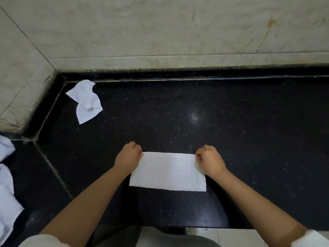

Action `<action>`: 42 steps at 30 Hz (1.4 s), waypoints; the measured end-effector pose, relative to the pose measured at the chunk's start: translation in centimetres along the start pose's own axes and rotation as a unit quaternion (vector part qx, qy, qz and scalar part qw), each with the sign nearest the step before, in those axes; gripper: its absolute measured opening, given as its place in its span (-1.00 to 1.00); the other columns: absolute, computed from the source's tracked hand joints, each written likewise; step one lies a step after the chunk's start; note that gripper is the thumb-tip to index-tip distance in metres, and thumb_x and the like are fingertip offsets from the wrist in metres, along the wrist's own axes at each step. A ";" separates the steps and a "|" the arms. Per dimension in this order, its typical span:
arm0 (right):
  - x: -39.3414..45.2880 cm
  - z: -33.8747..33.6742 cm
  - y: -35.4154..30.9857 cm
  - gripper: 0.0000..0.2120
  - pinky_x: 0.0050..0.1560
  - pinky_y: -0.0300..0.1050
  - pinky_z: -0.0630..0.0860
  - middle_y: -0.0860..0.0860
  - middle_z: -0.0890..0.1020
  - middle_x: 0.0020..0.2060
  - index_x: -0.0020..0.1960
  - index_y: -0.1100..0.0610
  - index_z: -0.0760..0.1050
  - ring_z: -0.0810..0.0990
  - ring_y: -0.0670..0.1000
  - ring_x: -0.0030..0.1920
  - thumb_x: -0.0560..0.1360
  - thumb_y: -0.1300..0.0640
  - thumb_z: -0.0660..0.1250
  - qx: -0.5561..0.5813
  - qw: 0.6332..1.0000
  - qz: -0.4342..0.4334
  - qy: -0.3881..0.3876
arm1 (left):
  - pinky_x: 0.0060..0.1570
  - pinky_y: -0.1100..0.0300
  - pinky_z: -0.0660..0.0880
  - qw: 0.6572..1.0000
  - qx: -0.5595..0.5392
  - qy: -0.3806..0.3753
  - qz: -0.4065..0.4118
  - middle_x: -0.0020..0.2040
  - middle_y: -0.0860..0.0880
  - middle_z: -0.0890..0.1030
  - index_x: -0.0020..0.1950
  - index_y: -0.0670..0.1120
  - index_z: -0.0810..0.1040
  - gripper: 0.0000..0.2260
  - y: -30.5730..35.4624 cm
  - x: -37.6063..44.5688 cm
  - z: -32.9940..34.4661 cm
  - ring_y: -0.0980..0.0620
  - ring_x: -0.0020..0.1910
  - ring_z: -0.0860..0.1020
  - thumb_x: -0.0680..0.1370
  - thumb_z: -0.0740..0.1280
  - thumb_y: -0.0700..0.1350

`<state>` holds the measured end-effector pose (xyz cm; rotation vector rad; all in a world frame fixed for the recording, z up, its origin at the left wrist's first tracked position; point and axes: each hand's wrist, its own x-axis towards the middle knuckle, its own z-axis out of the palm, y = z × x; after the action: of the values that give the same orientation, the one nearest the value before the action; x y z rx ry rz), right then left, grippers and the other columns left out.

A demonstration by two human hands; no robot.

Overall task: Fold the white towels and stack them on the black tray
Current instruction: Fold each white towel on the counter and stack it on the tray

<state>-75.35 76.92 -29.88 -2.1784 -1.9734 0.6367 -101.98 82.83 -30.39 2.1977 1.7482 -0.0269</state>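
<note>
A white towel [168, 172] lies flat on the black speckled counter [195, 113], folded to a wide rectangle near the front edge. My left hand [129, 156] pinches its far left corner. My right hand [210, 159] pinches its far right corner. Both hands have curled fingers. A crumpled white towel [85, 100] lies at the back left corner of the counter. More white towels [6, 184] are heaped at the left edge of view. No black tray can be told apart from the dark counter.
A tiled wall [160, 29] stands behind the counter and another on the left. A raised black ledge [178, 74] runs along the back. The counter's front edge [195, 227] is just below the folded towel, with pale floor tiles under it.
</note>
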 end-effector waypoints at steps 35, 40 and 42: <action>-5.2 1.1 1.7 -0.82 0.08 0.21 0.44 0.08 0.63 -0.25 -0.27 0.20 0.62 0.61 0.17 -0.09 0.40 0.20 0.25 -0.044 0.986 -0.011 0.160 | -0.40 0.18 0.44 0.965 0.109 0.147 0.188 -0.31 -0.08 0.57 -0.28 -0.15 0.59 -0.76 1.3 -5.9 2.3 -0.05 -0.37 0.50 0.41 0.14 -0.16; -4.4 0.2 0.1 -0.70 0.14 0.03 0.30 0.12 0.55 0.09 0.09 0.21 0.50 0.42 0.14 0.16 0.53 0.00 0.21 -0.072 0.977 0.195 0.045 | 0.25 0.03 0.41 0.987 0.053 0.099 0.117 0.30 -0.25 0.47 0.27 -0.27 0.47 -0.65 6.0 -2.7 1.6 -0.19 0.31 0.44 0.57 0.16 -0.11; -4.1 0.6 -0.3 -0.70 0.15 0.01 0.31 0.12 0.55 0.10 0.08 0.22 0.49 0.45 0.14 0.15 0.53 0.02 0.19 -0.078 0.974 0.213 0.025 | 0.48 0.09 0.01 0.998 0.031 0.009 0.061 0.53 -0.18 0.08 0.50 -0.23 0.11 -0.51 8.1 -1.7 1.9 -0.09 0.53 0.01 0.64 0.07 -0.02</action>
<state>-76.10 72.90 -29.38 -2.7149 -1.5863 0.4800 -94.34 79.20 -29.88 2.3516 1.6388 -0.0334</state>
